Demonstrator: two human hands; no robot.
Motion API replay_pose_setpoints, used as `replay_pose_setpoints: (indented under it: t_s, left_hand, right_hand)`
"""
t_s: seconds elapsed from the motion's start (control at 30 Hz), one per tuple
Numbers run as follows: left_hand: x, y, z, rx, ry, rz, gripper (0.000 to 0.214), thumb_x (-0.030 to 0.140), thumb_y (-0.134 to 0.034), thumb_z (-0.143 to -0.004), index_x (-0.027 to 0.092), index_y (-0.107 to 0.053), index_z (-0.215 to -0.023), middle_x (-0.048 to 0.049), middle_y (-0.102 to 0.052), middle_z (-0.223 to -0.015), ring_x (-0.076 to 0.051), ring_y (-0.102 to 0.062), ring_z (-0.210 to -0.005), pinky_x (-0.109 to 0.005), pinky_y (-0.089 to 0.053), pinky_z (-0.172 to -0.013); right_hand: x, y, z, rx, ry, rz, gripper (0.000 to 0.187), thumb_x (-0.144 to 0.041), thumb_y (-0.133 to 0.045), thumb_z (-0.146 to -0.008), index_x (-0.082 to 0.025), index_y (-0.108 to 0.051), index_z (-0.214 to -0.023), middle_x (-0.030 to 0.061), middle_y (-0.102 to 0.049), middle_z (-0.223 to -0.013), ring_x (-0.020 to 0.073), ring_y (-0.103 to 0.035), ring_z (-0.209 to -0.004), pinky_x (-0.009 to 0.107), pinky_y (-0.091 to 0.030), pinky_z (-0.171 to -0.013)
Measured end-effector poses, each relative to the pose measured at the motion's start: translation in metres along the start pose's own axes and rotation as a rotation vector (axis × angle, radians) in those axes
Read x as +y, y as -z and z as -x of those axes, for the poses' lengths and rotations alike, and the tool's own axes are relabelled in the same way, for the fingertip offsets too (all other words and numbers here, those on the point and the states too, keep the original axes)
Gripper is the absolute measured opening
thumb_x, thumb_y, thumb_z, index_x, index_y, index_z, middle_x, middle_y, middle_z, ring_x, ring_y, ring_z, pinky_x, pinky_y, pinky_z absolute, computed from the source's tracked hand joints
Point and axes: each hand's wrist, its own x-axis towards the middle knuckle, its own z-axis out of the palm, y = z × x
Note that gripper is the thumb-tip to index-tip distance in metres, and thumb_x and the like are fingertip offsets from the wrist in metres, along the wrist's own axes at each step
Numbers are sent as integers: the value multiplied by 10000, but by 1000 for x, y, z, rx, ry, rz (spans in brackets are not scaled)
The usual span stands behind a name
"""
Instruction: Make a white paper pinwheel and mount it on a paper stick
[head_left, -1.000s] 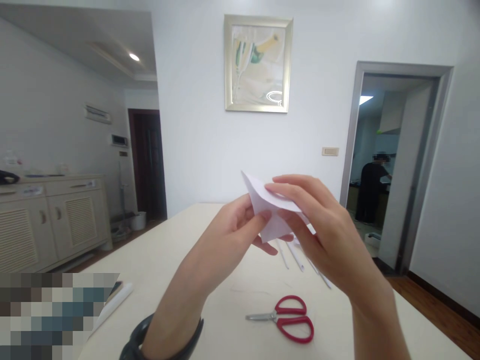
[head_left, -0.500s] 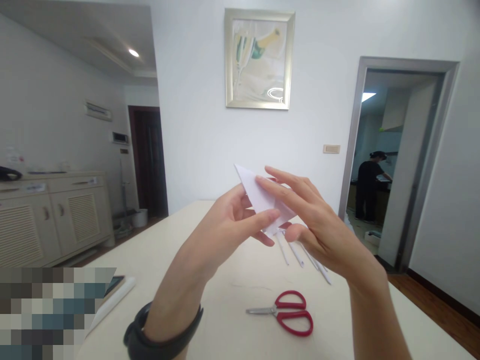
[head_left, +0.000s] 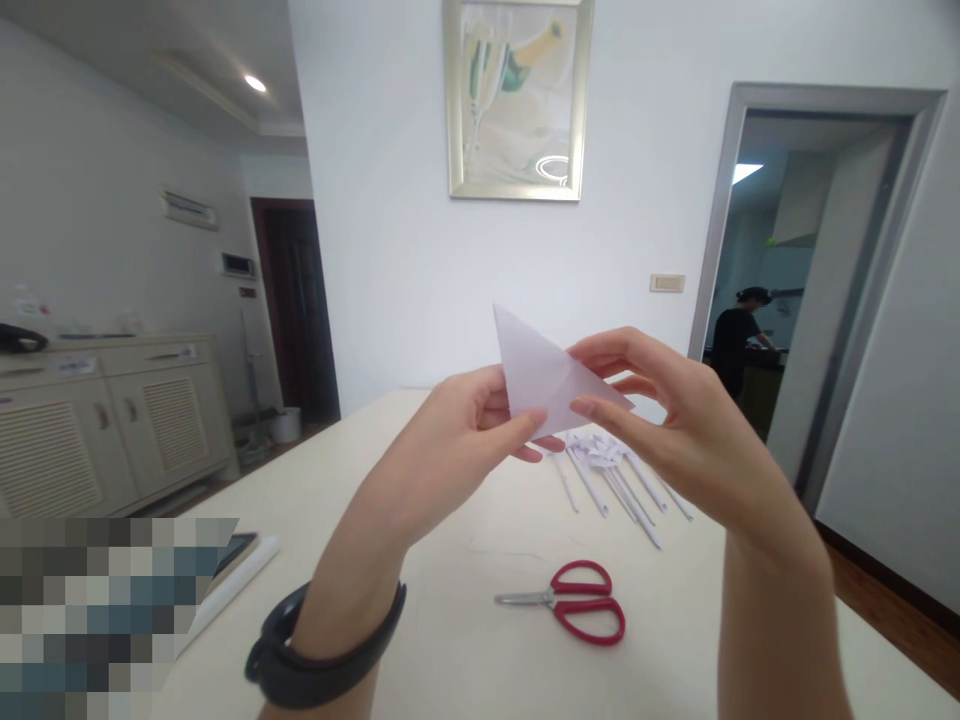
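Raised above the table, a white sheet of paper (head_left: 541, 372) folded into a triangle has one sharp corner pointing up and another toward the right. My left hand (head_left: 480, 420) pinches its lower left part, thumb in front and fingers behind. On the right side, my right hand (head_left: 645, 395) grips the paper between thumb and fingers. Red-handled scissors (head_left: 561, 600) lie on the table below my hands, blades toward the left. Behind my hands rest several rolled paper sticks (head_left: 626, 497) with folded white paper pieces (head_left: 600, 450) at their far ends.
The cream table (head_left: 442, 630) runs back to the wall. A white rolled tube (head_left: 229, 592) lies at its left edge, beside a dark-screened flat object and a pixelated area. A louvred cabinet (head_left: 112, 420) stands left. A person (head_left: 739, 340) in dark clothes stands beyond the right doorway.
My right hand has gone from fingers lying across the paper to pinching its right side. The triangle has turned and shows more of its face. The view has tilted slightly down.
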Motion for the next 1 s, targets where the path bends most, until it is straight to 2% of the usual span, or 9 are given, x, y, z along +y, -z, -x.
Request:
replay_pose_setpoints:
  t_s: [0.2,0.37,0.73,0.87,0.93,1.0]
  left_hand:
    - [-2,-1,0,-46,-20,14,338,151,-637,-853,294,-661,-1159,46,-720,-1096,-136,-678,-969,-190,-557,-821]
    - [0,-1,-1,-27,-12,-58,363,106,-660,-815,305,-676,-1118,66,-737,-1035,-122,-698,-910,-181,-555,-812]
    - [3,0,6,-29,38,-91,334,189,-674,-822,305,-664,-1135,42,-731,-1046,-146,-691,-940,-252,-557,-872]
    - [5,0,7,-7,55,-72,302,245,-681,-826,291,-671,-1124,33,-745,-986,-135,-700,-881,-223,-557,-819]
    - [6,-1,7,1,54,-65,287,241,-681,-824,279,-678,-1109,29,-751,-954,-131,-702,-852,-209,-556,-792]
    - [6,-3,8,17,29,-65,259,216,-668,-829,265,-687,-1082,24,-753,-943,-138,-704,-853,-214,-559,-789]
  right_hand:
    - [-1,4,2,-75,-77,-23,32,-223,-570,-901,-241,-592,-887,-56,-633,-843,119,-592,-770,256,-515,-681]
    - [3,6,2,-68,-107,-1,110,-246,-574,-897,-227,-587,-790,-63,-617,-768,115,-572,-716,270,-502,-667]
    - [6,4,-2,-53,-151,-46,100,-249,-568,-898,-237,-617,-811,-58,-653,-803,130,-604,-742,290,-501,-679]
    - [5,5,-1,-76,-166,-111,92,-251,-564,-899,-238,-621,-827,-48,-656,-822,136,-611,-762,285,-505,-695]
    - [4,5,1,-91,-182,-183,20,-254,-591,-879,-249,-610,-885,-45,-657,-862,146,-621,-791,282,-516,-697]
    - [2,3,1,-86,-210,-225,121,-248,-648,-830,-261,-579,-928,-44,-640,-857,152,-616,-758,268,-516,-625]
